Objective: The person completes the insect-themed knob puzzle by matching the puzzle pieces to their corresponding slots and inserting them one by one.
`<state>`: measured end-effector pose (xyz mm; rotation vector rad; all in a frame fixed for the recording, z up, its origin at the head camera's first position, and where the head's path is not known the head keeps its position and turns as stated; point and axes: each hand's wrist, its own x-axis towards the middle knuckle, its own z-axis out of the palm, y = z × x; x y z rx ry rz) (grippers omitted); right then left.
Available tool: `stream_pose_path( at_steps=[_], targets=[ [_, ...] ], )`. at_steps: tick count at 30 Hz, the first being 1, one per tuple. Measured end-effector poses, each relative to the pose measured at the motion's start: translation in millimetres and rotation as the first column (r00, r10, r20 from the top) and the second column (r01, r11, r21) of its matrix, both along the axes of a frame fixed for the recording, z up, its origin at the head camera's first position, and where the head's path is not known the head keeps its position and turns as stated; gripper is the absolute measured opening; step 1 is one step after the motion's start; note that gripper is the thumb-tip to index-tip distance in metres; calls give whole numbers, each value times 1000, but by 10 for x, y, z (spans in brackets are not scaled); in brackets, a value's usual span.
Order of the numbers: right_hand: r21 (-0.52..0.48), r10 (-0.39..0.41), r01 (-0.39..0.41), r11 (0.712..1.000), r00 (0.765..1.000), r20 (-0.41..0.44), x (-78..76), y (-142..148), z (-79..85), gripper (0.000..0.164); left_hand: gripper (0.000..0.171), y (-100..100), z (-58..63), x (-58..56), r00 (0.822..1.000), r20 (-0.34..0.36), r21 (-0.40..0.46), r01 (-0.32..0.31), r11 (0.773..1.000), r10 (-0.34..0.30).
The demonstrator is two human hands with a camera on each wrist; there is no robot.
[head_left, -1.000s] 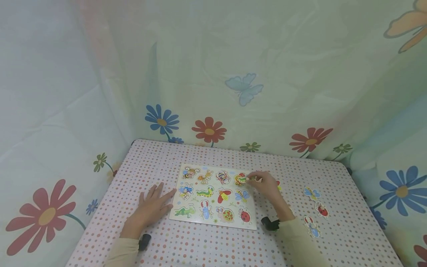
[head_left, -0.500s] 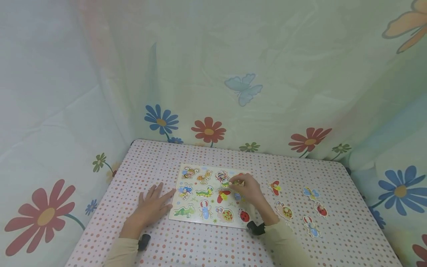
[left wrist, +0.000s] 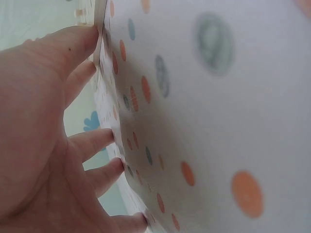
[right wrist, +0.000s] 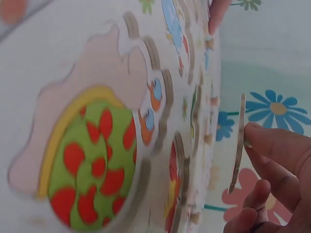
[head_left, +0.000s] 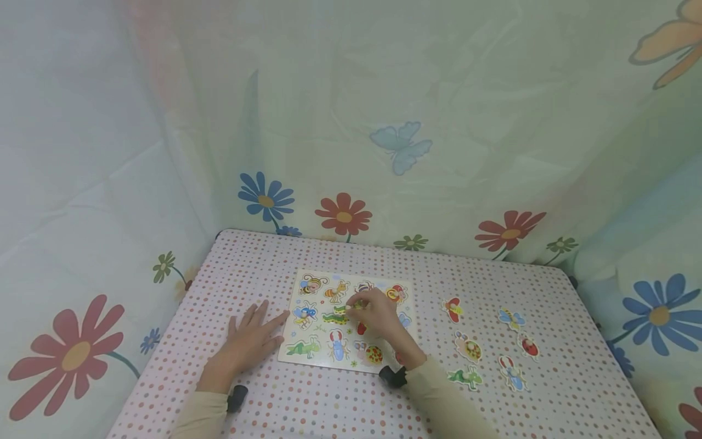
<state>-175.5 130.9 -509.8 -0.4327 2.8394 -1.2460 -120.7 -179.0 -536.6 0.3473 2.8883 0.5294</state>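
Observation:
My right hand (head_left: 375, 316) pinches a green caterpillar puzzle piece (head_left: 340, 313) by its small knob, above the middle of the insect puzzle board (head_left: 320, 363). In the right wrist view this thin wooden piece (right wrist: 239, 145) appears edge-on and apart from the board, with the fingertips (right wrist: 255, 136) on its knob. Part of the board's middle is hidden behind the right hand. My left hand (head_left: 247, 341) lies on the table with fingers spread, touching the board's left edge. The left wrist view shows that hand (left wrist: 58, 121) with its fingertips on the dotted cloth.
Right of the board lie several loose pieces: a red-winged bug (head_left: 452, 309), a snail (head_left: 468, 347), a grasshopper (head_left: 465, 377), a dragonfly-like insect (head_left: 512, 317), a ladybird (head_left: 529, 346) and a stag beetle (head_left: 512, 373). The dotted tablecloth (head_left: 307, 408) meets a flowered curtain (head_left: 439, 195) behind.
My right hand has moved left across the board, carrying the caterpillar piece from the top right corner to the middle. The left hand has stayed in place.

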Motion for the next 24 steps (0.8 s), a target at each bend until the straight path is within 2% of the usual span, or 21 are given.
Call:
stream_pose_path(
  at_steps=[6,10,15,24],
  targets=[
    [1,32,-32,999,999,19,5,-144,-55,4,55,4,15,9,1000,-8,3,-2,1000,2],
    [17,41,-42,999,998,38,6,-195,-101,8,55,7,28,12,1000,-10,4,-2,1000,2],
    [57,23,-27,998,998,62,17,-220,-130,8,55,8,40,12,1000,-6,4,1,1000,-1],
    [66,27,-30,997,999,47,-41,-264,-141,6,55,9,36,15,1000,-6,12,0,1000,0]
  ],
)
